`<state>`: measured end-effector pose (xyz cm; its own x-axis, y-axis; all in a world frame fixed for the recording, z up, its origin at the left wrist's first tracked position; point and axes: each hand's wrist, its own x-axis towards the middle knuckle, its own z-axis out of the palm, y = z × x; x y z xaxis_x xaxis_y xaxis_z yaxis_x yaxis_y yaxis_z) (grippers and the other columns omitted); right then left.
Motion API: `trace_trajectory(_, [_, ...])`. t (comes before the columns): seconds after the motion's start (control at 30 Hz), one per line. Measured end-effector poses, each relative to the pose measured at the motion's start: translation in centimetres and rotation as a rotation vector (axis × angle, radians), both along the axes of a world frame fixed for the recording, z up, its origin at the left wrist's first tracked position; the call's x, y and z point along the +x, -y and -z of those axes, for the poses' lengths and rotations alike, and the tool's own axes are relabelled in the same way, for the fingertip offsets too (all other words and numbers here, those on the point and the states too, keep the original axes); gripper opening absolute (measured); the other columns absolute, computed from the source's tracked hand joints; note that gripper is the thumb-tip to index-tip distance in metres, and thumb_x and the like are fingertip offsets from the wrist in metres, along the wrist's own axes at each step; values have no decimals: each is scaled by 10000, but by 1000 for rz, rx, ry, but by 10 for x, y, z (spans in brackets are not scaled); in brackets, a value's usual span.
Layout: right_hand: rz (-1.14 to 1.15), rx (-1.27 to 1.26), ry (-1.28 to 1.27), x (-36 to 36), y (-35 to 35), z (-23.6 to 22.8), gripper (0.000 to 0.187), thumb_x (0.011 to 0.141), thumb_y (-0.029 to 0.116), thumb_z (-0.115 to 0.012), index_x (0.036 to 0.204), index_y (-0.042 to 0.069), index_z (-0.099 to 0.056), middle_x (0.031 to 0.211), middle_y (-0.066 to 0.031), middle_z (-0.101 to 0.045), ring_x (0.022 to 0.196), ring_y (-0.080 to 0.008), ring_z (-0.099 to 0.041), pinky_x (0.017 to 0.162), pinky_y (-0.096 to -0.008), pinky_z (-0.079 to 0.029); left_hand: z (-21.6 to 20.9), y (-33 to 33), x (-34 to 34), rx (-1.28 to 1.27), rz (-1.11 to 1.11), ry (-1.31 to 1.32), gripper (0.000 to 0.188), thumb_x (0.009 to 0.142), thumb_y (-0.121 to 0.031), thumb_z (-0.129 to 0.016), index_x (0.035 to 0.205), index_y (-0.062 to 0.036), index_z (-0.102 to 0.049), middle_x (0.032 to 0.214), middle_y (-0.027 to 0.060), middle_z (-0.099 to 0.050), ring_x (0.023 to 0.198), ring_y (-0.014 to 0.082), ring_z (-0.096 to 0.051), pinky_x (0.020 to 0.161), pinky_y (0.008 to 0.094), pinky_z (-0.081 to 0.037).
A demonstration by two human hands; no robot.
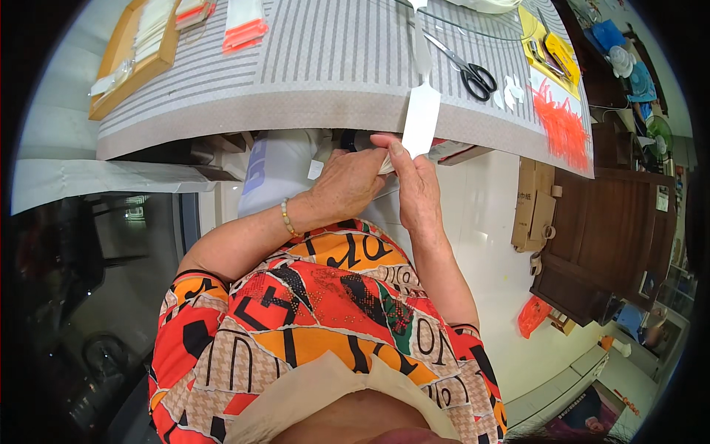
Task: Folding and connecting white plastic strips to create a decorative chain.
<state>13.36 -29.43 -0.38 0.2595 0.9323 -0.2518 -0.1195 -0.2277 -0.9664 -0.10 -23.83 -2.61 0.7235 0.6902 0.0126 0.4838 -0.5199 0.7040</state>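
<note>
A long white strip (421, 122) runs down from the table's far side over the near edge, narrow at places and broad near my hands. My right hand (419, 185) has its thumb and fingers closed on the strip's lower end. My left hand (346, 183), with a beaded bracelet at the wrist, is curled closed beside it. A pale folded bundle (387, 164) shows between the two hands, mostly hidden by my fingers. Black-handled scissors (473, 78) lie on the table right of the strip, beside small white scraps (510, 92).
The striped tablecloth (310, 74) ends just beyond my hands. At the left stand a cardboard tray (109, 100) of white slips and red-ended white bundles (244, 33). On the right lie red tassels (563, 126) and a yellow cutter (562, 58). Below is a cardboard box (531, 207).
</note>
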Motion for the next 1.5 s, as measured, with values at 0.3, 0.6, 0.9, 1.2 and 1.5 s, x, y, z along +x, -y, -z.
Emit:
trace_trajectory(0.3, [-303,49,-466,36,2,2,375,832,71,-675,1187,-52,-660,1102,-178,-661,790,-224,-612,658,-308,-540,-12,-23,-15,-919,261,302,204,950,-201,-530,896,-55,-662,786,32,-641,718,131,-553,654,255,-441])
trace_trajectory(0.6, [-251,42,-685,34,-3,9,385,803,9,-687,1173,-86,-637,1177,-214,-651,755,-256,-632,568,-331,-581,-10,-24,-12,-1123,227,295,205,924,-212,-549,855,-63,-672,786,34,-648,700,132,-558,619,245,-443])
trace_trajectory(0.9, [-290,61,-280,37,2,9,384,860,95,-685,1207,-59,-628,1115,-178,-665,795,-263,-626,647,-334,-549,-6,-20,-12,-1166,154,320,184,897,-183,-543,865,-45,-661,769,52,-643,675,142,-560,595,260,-446])
trace_trajectory(1.2, [-311,91,586,22,4,-9,360,924,194,-651,1243,27,-638,1122,-108,-686,876,-208,-598,820,-309,-466,10,-16,-9,-1091,97,322,157,892,-163,-556,903,-37,-650,767,65,-637,672,146,-561,593,260,-444])
trace_trajectory(1.5, [-309,63,438,17,4,-14,357,940,185,-618,1248,5,-632,1134,-108,-685,887,-195,-600,802,-310,-479,-3,-14,-11,-1211,52,289,180,907,-182,-556,917,-31,-653,780,60,-636,696,134,-582,601,261,-459])
